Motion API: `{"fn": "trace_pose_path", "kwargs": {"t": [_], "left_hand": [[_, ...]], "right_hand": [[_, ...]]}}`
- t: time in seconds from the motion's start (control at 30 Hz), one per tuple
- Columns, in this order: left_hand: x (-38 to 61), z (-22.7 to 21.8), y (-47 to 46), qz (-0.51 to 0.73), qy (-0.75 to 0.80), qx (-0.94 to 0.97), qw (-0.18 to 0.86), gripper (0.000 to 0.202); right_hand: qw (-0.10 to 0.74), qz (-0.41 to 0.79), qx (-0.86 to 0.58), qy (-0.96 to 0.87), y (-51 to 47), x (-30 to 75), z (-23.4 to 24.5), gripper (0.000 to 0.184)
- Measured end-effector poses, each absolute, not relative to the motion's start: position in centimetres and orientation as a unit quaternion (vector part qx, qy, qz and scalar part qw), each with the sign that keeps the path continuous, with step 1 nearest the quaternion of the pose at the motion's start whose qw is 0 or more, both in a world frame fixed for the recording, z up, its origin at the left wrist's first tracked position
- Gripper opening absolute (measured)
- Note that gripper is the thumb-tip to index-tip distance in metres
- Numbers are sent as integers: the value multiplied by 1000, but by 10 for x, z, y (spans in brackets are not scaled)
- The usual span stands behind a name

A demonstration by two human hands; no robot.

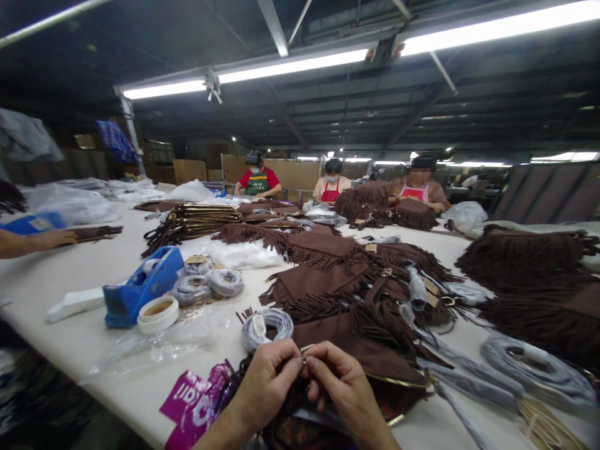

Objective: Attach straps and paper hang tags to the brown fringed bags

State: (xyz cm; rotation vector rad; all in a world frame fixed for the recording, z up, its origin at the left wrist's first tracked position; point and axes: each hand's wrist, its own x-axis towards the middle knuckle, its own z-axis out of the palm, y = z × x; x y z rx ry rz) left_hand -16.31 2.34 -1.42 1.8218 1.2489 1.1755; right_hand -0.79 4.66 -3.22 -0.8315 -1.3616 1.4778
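Note:
My left hand [266,384] and my right hand [341,381] meet at the front of the table, thumbs and fingertips pinched together. Between them shows a sliver of something small and gold-coloured, mostly hidden by the fingers. Beneath and just behind them lies a dark brown fringed bag [342,337], its gold zip [398,379] open along the edge. A coiled strap in clear plastic [267,328] rests right behind my left hand. Purple printed plastic [190,400] lies left of my left wrist.
A blue tape dispenser [140,287], a white tape roll [158,312] and wrapped coils [206,284] stand at left. More fringed bags [323,281] pile up ahead and right [539,281]. Another person's hand [56,239] reaches in at left. Several co-workers sit across the table.

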Motion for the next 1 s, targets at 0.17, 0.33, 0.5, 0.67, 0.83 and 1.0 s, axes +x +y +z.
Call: {"fn": "trace_pose_path", "kwargs": {"t": [0.17, 0.33, 0.5, 0.67, 0.83, 1.0], "left_hand": [[-162, -14, 23, 438, 480, 697, 302, 25], [-162, -15, 23, 430, 485, 706, 286, 25], [-161, -21, 22, 409, 508, 721, 234, 24], [-161, -29, 20, 375, 519, 753, 155, 25], [-157, -29, 17, 378, 516, 766, 64, 26], [-155, -28, 18, 386, 514, 765, 37, 25]], "right_hand": [[465, 590, -344, -563, 47, -9, -37, 47], [453, 554, -351, -604, 48, -8, -44, 40], [443, 452, -355, -689, 48, -6, -42, 31], [424, 376, -355, -743, 46, -4, -41, 27], [419, 386, -365, -737, 41, -3, -38, 28], [390, 395, -364, -748, 41, -1, -34, 27]]}}
